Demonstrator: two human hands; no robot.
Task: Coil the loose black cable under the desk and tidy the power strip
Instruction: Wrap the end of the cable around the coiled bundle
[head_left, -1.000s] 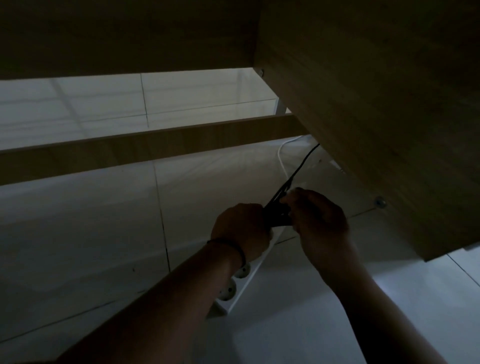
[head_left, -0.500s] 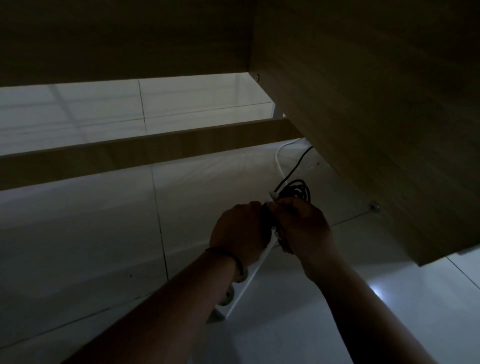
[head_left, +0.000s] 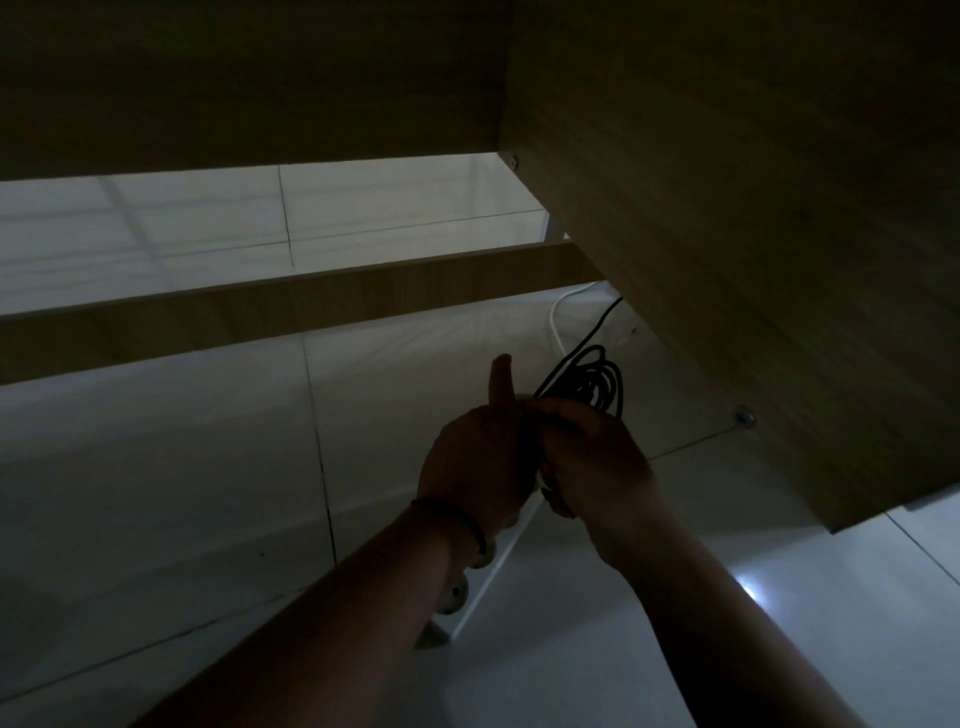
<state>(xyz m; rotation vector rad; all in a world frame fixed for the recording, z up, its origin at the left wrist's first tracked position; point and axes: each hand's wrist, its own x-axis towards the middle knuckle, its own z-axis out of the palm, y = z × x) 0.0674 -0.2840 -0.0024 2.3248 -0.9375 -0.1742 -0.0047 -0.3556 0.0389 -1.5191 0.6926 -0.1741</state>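
Coil at risk of springing loose above the floor strip.
The white plastic power strip (head_left: 480, 584) lies below; left hand (head_left: 480, 457) and right hand (head_left: 597, 457) are pressed together, clamped on the coiled black cable (head_left: 597, 382), whose taut tail could be snagged by the wooden desk panel (head_left: 753, 260).

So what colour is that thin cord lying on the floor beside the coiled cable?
White: the thin cord curves along the pale tiled floor, clearest in the head view.

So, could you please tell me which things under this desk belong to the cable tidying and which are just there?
Part of the job:
- black cable, looped, held by left hand and right hand
- white power strip on the floor

Just there:
- white cord
- wooden crossbar
- desk side panel
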